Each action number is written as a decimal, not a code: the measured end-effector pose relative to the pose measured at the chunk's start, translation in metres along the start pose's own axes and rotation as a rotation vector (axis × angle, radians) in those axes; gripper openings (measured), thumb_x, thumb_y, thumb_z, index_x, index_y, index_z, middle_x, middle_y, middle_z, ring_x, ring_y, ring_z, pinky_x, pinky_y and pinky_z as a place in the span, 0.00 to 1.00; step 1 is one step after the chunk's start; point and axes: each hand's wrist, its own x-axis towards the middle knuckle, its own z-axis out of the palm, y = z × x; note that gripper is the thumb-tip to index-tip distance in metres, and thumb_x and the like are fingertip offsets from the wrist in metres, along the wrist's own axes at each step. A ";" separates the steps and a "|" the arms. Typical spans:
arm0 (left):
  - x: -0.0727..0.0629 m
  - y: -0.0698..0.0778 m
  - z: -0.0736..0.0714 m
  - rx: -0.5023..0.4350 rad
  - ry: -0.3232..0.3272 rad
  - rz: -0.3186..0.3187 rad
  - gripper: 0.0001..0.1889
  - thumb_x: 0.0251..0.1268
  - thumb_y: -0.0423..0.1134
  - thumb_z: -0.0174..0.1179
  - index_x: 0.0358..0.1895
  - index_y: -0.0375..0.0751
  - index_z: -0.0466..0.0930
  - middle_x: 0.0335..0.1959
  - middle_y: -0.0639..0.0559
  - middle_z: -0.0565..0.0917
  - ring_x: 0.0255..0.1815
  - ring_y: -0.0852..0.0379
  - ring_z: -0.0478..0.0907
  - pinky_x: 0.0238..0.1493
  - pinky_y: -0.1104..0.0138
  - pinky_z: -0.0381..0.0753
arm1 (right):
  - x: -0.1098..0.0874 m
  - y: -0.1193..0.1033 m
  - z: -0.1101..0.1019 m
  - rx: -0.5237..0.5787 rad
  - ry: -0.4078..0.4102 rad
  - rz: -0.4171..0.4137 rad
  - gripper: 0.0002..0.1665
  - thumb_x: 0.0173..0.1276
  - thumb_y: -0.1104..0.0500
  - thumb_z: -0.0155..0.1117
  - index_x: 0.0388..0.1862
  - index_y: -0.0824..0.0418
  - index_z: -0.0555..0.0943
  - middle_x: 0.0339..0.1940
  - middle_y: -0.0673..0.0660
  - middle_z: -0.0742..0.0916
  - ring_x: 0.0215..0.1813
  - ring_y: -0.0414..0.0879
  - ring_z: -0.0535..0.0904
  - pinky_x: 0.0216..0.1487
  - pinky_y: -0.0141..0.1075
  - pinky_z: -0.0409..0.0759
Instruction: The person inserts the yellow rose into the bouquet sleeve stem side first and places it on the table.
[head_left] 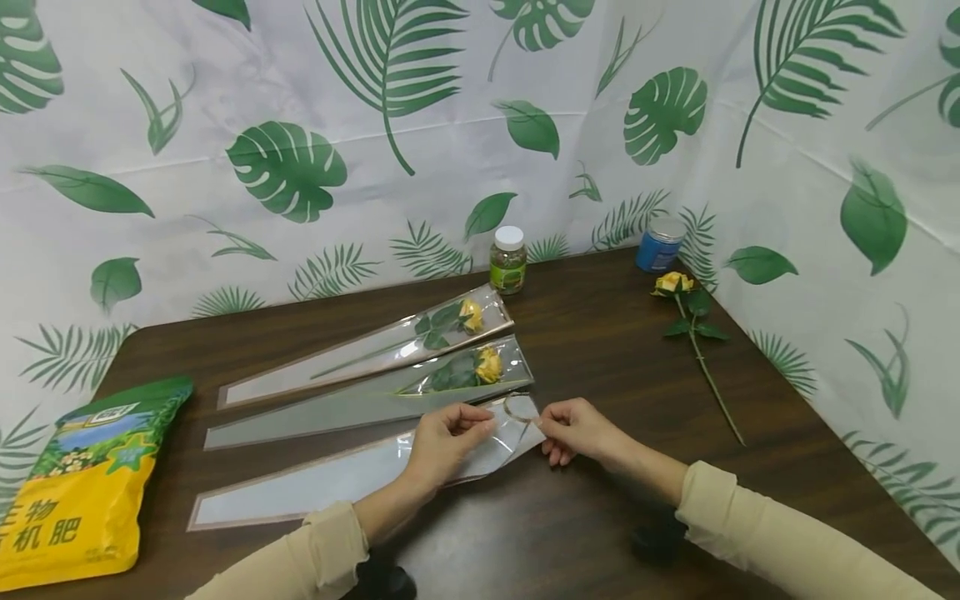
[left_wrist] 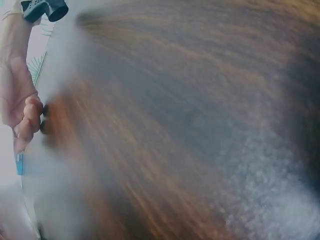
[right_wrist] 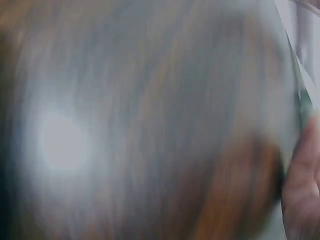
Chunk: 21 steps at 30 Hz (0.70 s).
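Note:
A clear plastic flower sleeve (head_left: 300,483) with a pale backing and tan border lies nearest the person, its wide mouth raised between both hands. My left hand (head_left: 442,446) has thumb and index finger curled together at the film near the mouth. Over on the mouth's right corner, my right hand (head_left: 577,427) pinches the edge, its other fingers curled below. The film between them bulges apart in a loop. Just beyond lie two more sleeves, a grey one (head_left: 300,423) and a pale one (head_left: 292,377), each with a yellow rose inside.
A loose yellow rose (head_left: 701,354) lies at right. Along the back stand a white-lidded jar (head_left: 508,262) and a blue jar (head_left: 660,246). A yellow and green bag (head_left: 90,492) lies at left on the dark wooden table (head_left: 600,333). Leaf-print cloth (head_left: 435,142) hangs behind.

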 end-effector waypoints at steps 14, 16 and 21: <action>-0.005 -0.003 -0.005 0.058 -0.010 -0.001 0.05 0.51 0.31 0.68 0.32 0.34 0.84 0.25 0.44 0.84 0.21 0.68 0.73 0.24 0.76 0.70 | -0.027 0.028 -0.168 -0.418 0.704 0.011 0.17 0.70 0.64 0.54 0.48 0.79 0.73 0.32 0.69 0.83 0.24 0.34 0.77 0.25 0.30 0.80; -0.004 -0.004 -0.004 0.051 -0.017 -0.001 0.06 0.52 0.31 0.68 0.33 0.33 0.84 0.25 0.43 0.85 0.22 0.68 0.73 0.24 0.76 0.70 | -0.031 0.034 -0.177 -0.487 0.702 0.053 0.16 0.69 0.64 0.55 0.47 0.79 0.73 0.33 0.71 0.83 0.24 0.36 0.77 0.24 0.31 0.79; -0.003 -0.004 0.001 0.034 -0.042 0.007 0.07 0.52 0.32 0.68 0.33 0.33 0.84 0.25 0.43 0.85 0.21 0.68 0.73 0.23 0.77 0.70 | -0.033 0.038 -0.185 -0.526 0.688 0.107 0.15 0.64 0.66 0.59 0.44 0.78 0.73 0.27 0.65 0.85 0.21 0.39 0.77 0.22 0.33 0.77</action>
